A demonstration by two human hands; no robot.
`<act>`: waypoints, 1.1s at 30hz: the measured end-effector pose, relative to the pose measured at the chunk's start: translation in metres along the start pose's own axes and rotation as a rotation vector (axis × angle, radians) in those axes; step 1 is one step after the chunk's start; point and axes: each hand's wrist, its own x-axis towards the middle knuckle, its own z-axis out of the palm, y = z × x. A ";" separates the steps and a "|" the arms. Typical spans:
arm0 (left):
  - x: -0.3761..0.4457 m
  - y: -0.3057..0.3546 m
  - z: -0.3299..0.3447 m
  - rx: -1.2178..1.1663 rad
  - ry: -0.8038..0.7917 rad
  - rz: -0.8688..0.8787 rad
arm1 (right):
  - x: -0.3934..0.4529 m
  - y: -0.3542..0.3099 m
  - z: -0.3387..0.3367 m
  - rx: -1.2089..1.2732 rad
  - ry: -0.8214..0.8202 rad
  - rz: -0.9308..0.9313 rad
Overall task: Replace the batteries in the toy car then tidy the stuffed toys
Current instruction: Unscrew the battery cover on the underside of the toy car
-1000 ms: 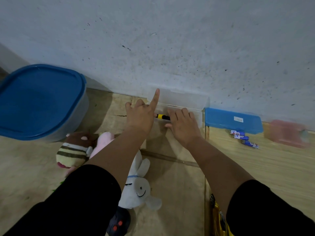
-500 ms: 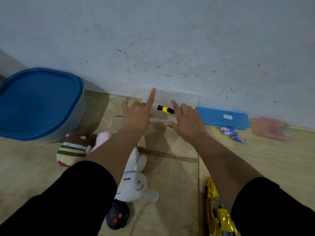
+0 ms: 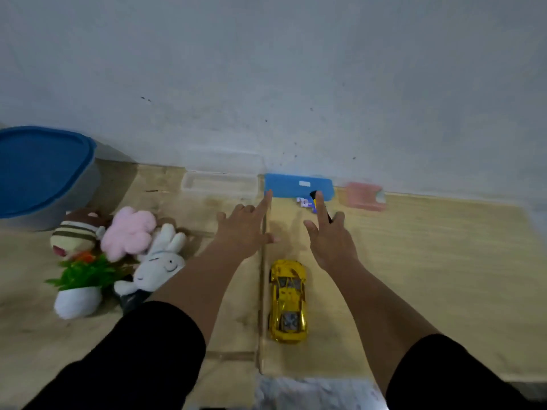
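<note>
A yellow toy car lies upright on the floor between my forearms. My right hand hovers beyond it and grips a black-and-yellow screwdriver along its straight index finger, over several batteries that lie loose on the floor. My left hand holds nothing; its index finger points at the blue lid. At the left lie three stuffed toys: a striped brown one, a pink one and a white rabbit.
A clear open box stands by the wall, left of the blue lid. A pink box sits to the right. A large blue-lidded tub stands far left, and a small green plant in a white pot stands near the plush toys.
My right hand has taken the screwdriver out of the clear box and moved right, over the batteries. My left hand has left the box and followed to the right.
</note>
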 end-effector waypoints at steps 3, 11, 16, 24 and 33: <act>-0.028 0.040 0.035 -0.019 -0.064 0.002 | -0.035 0.042 0.012 -0.117 0.270 -0.129; -0.075 0.088 0.103 -0.022 -0.175 -0.123 | -0.092 0.099 0.067 -0.074 -0.069 0.023; -0.080 0.092 0.108 0.070 -0.081 -0.144 | -0.094 0.108 0.084 -0.186 -0.051 -0.036; -0.080 0.089 0.115 -0.113 -0.032 -0.145 | -0.096 0.118 0.084 -0.371 0.222 -0.109; -0.075 0.084 0.069 -0.832 0.133 0.048 | -0.081 0.081 0.024 0.085 0.127 -0.346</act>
